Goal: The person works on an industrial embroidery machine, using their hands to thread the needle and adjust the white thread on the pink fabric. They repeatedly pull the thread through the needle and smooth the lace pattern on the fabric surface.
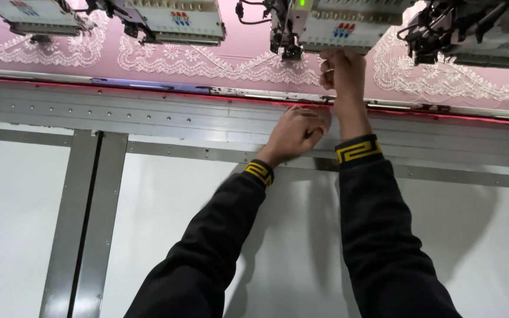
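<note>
Both my arms in black sleeves with yellow-patterned cuffs reach forward over a metal machine frame (148, 115). My right hand (343, 73) is raised to the embroidery head (325, 23), fingers curled just below its needle area; a thin thread seems pinched there, too small to be sure. My left hand (296, 132) rests lower on the metal rail, fingers bent, next to my right wrist. Pink fabric (248, 47) with white lace embroidery (207, 65) stretches under the heads.
Several embroidery heads (172, 20) hang in a row along the top. A red-lit strip (148, 88) runs along the fabric's front edge. A white table surface (19, 224) with a grey metal crossbar (83, 224) lies below.
</note>
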